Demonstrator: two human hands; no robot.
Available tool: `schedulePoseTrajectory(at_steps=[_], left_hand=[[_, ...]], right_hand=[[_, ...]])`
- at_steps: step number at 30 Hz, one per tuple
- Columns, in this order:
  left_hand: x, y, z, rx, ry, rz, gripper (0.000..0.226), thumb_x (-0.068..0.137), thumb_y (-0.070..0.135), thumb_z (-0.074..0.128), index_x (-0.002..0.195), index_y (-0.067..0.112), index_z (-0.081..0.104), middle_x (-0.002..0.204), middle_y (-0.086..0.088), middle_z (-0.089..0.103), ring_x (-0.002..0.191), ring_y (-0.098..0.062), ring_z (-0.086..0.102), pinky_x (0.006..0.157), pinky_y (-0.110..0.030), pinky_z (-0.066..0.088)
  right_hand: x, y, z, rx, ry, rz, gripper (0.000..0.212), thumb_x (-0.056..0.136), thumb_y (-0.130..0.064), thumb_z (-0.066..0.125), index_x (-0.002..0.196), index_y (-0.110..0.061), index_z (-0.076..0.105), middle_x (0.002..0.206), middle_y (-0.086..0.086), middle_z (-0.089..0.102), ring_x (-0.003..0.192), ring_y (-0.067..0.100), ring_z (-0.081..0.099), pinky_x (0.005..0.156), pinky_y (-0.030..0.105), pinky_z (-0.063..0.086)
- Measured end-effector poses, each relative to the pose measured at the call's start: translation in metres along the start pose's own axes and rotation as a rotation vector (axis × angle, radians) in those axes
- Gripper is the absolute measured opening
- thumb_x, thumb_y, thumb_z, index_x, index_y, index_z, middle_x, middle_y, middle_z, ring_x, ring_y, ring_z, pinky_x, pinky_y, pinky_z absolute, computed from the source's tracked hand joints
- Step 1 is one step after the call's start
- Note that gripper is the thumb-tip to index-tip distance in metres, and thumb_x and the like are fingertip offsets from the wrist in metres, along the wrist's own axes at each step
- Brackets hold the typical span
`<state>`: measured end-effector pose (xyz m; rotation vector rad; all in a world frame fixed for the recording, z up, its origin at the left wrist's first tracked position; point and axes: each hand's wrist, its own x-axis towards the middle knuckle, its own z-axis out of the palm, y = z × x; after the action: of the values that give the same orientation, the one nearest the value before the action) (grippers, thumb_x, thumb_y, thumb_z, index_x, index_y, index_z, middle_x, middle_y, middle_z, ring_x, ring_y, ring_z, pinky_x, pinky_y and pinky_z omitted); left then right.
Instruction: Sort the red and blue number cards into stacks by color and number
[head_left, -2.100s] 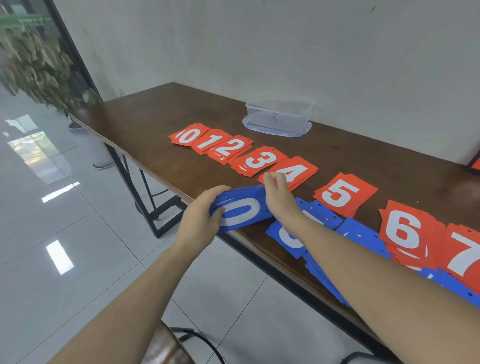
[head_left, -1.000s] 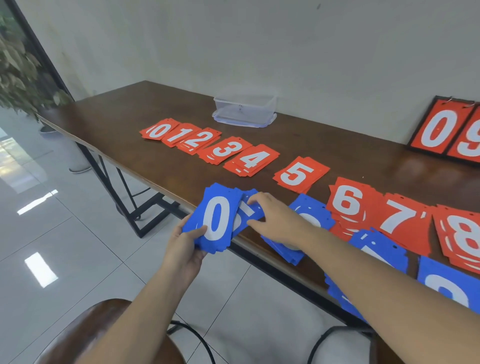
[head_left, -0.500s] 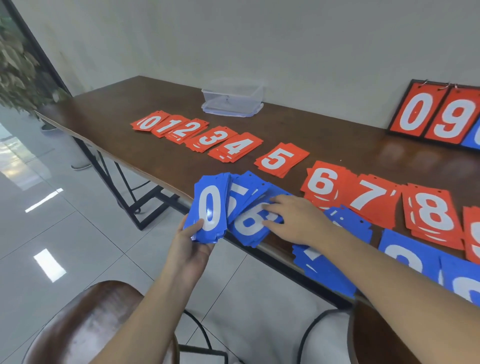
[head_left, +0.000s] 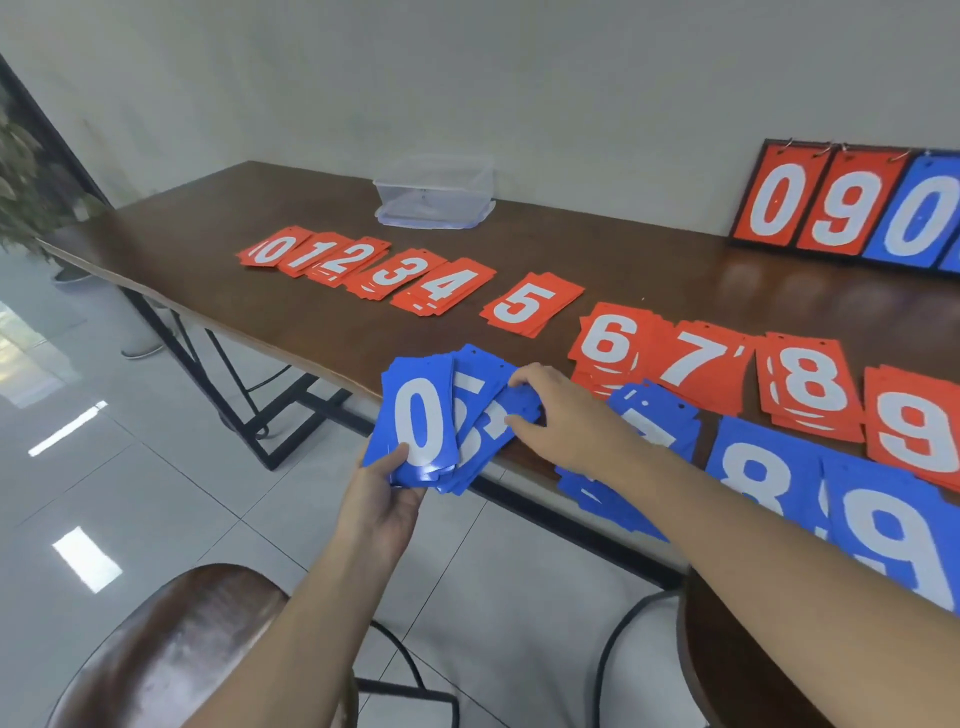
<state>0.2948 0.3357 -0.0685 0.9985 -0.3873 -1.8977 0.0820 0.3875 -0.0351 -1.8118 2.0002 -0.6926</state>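
My left hand (head_left: 382, 499) grips a fanned stack of blue number cards (head_left: 421, 421) at the table's front edge, a white 0 on top. My right hand (head_left: 558, 415) pinches the right side of the fan, where a blue 5 card (head_left: 480, 410) sticks out. Red stacks run along the table from 0 (head_left: 267, 250) through 5 (head_left: 524, 304) to 9 (head_left: 919, 436). Blue piles lie along the front edge at right, showing a 7 (head_left: 649, 421), an 8 (head_left: 753, 467) and a 9 (head_left: 883, 530).
A clear plastic box (head_left: 434, 189) stands at the back of the brown table (head_left: 208, 260). A scoreboard frame (head_left: 841, 205) with red and blue digits leans on the wall at right. Two dark stools (head_left: 171, 649) stand below me. A plant (head_left: 21, 176) is far left.
The view has swung right. The blue stack in my left hand turned upright and fanned out, and my right hand slid along its cards from the 6 to the 5.
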Motion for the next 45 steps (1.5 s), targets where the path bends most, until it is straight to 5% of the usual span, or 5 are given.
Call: schedulePoseTrajectory(at_steps=[14,22,31,37,45], left_hand=[[-0.011,-0.008,-0.001,-0.082,-0.257,-0.157,0.04,0.098,0.001,0.052,0.138,0.005,0.053,0.128,-0.012,0.068,0.115,-0.027,0.067,0.088,-0.038,0.059],[-0.018,-0.05,0.007,0.035,-0.194,-0.195,0.044,0.096,0.004,0.057,0.138,0.018,0.054,0.122,-0.004,0.072,0.111,-0.026,0.069,0.081,-0.04,0.06],[-0.026,-0.058,0.013,-0.024,-0.199,-0.149,0.046,0.095,-0.004,0.057,0.137,0.013,0.051,0.122,-0.01,0.071,0.11,-0.032,0.069,0.099,-0.052,0.053],[-0.039,-0.059,0.01,-0.093,-0.275,-0.131,0.041,0.099,-0.003,0.049,0.137,0.009,0.057,0.128,-0.012,0.068,0.119,-0.032,0.065,0.104,-0.051,0.049],[-0.083,-0.099,0.028,-0.094,-0.296,-0.162,0.039,0.099,0.0,0.049,0.135,0.012,0.058,0.127,-0.01,0.068,0.117,-0.029,0.066,0.095,-0.047,0.055]], right_hand=[[-0.085,0.042,-0.025,-0.463,-0.026,0.262,0.049,0.102,-0.048,0.045,0.148,-0.033,0.046,0.156,-0.009,0.038,0.143,0.013,0.033,0.115,0.03,0.026],[-0.08,0.018,0.009,-0.296,0.146,0.35,0.04,0.091,-0.05,0.057,0.121,-0.024,0.052,0.112,-0.008,0.059,0.106,0.017,0.054,0.084,0.032,0.044],[-0.089,0.009,0.001,-0.092,0.186,0.353,0.033,0.092,-0.041,0.061,0.119,-0.028,0.047,0.114,-0.012,0.055,0.097,0.009,0.057,0.081,0.031,0.05],[-0.155,0.047,-0.051,-0.333,0.292,0.3,0.035,0.098,-0.037,0.058,0.129,-0.023,0.062,0.134,-0.007,0.061,0.126,0.017,0.052,0.106,0.032,0.035],[-0.195,0.091,-0.064,-0.465,0.038,0.342,0.044,0.102,-0.039,0.043,0.146,-0.031,0.049,0.155,-0.011,0.042,0.146,0.012,0.032,0.12,0.036,0.018]])
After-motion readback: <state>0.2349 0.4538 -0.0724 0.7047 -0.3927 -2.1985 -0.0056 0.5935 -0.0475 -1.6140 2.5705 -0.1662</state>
